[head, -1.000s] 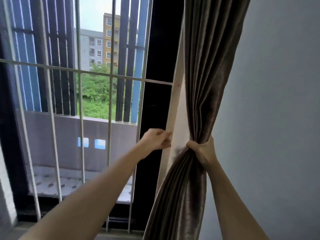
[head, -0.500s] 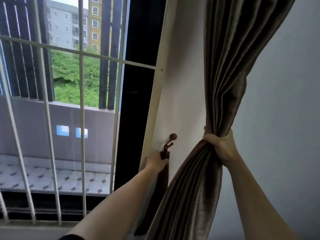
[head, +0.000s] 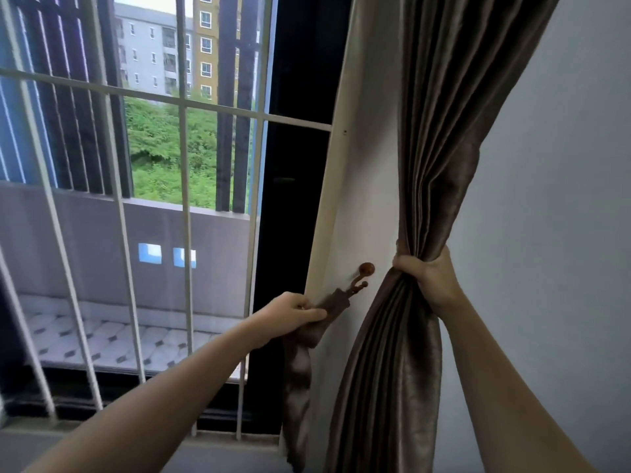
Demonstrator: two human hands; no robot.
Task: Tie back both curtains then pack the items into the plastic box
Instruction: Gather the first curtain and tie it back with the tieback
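Note:
A brown pleated curtain (head: 440,138) hangs at the right of the window. My right hand (head: 426,278) is clenched around it, bunching the folds into a tight waist. A matching brown fabric tieback (head: 336,302) hangs from a small brown wall hook (head: 365,269) on the white strip of wall beside the frame. My left hand (head: 290,312) grips the tieback just below the hook, and its loose end (head: 297,387) droops down toward the floor. No plastic box or second curtain is in view.
A barred window (head: 186,233) with white metal bars fills the left, with a balcony and buildings beyond. The dark window frame (head: 290,216) stands between the bars and the hook. A plain grey wall (head: 553,233) lies to the right of the curtain.
My left hand dropped from the window frame to the tieback and now pulls it outward from the hook. My right hand kept its hold on the bunched curtain, drawn further right.

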